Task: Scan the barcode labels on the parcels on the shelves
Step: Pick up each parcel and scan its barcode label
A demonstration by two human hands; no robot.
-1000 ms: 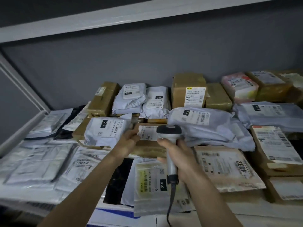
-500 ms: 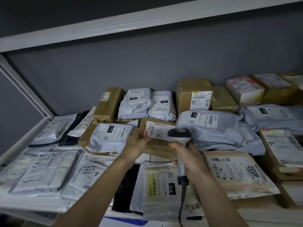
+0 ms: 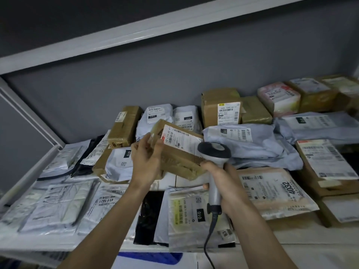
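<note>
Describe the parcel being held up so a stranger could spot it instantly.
Look at the middle of the crowded shelf, just in front of the head of the handheld scanner. The left hand tilts up a brown taped box. It alone is lifted off the pile, white barcode label facing the scanner.

Left hand tilts box beside scanner.

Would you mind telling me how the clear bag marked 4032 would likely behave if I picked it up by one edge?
The clear bag marked 4032 looks thin and wrinkled, so it would probably flop. Its glossy plastic may be slippery.
</note>
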